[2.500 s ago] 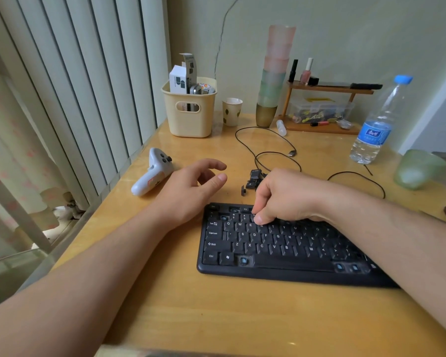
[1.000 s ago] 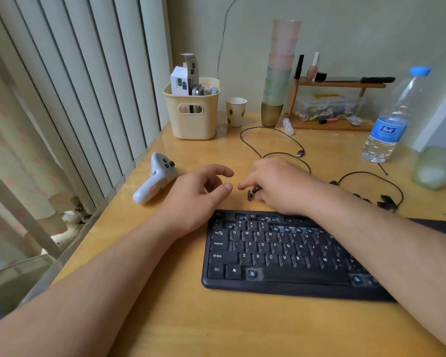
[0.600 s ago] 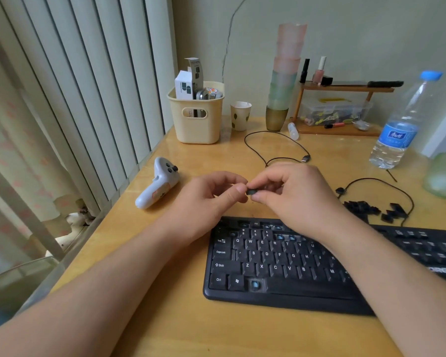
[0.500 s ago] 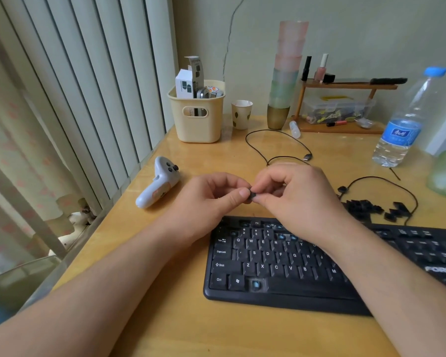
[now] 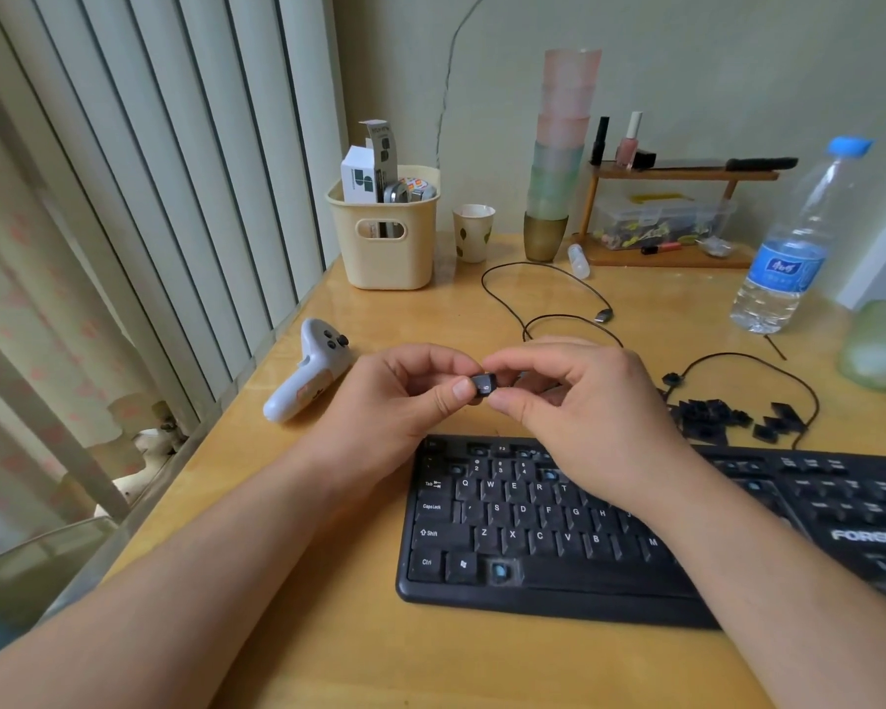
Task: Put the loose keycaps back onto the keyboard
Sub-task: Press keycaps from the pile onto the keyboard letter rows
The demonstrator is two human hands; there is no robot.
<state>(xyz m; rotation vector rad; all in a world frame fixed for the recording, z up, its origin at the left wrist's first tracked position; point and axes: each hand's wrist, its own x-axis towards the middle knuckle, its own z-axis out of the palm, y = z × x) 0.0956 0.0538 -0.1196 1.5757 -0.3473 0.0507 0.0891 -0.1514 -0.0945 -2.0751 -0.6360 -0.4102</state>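
Both hands are holding one small black plastic keycap (image 5: 483,385) up in the air, just behind the flat black plastic keyboard (image 5: 635,534). The left hand (image 5: 400,396) is pinching the keycap with its thumb and curled fingers. The right hand (image 5: 579,401) is pinching the other side of it with its thumb and first finger. The keycap is showing a white mark, but the mark is too small to read. The hands look like they are turning it to find the right way round.

Most keys are sitting on the keyboard already. Some holes are still showing blue spots where keys are missing, like the one in the bottom row (image 5: 500,571) next to the Windows key, and some in the top rows. A pile of loose black keycaps (image 5: 722,417) is waiting on the yellow wooden worktop (image 5: 328,631), behind the keyboard on the right. So the job looks partly done, with many keycaps left to push on, and this one is not on yet.
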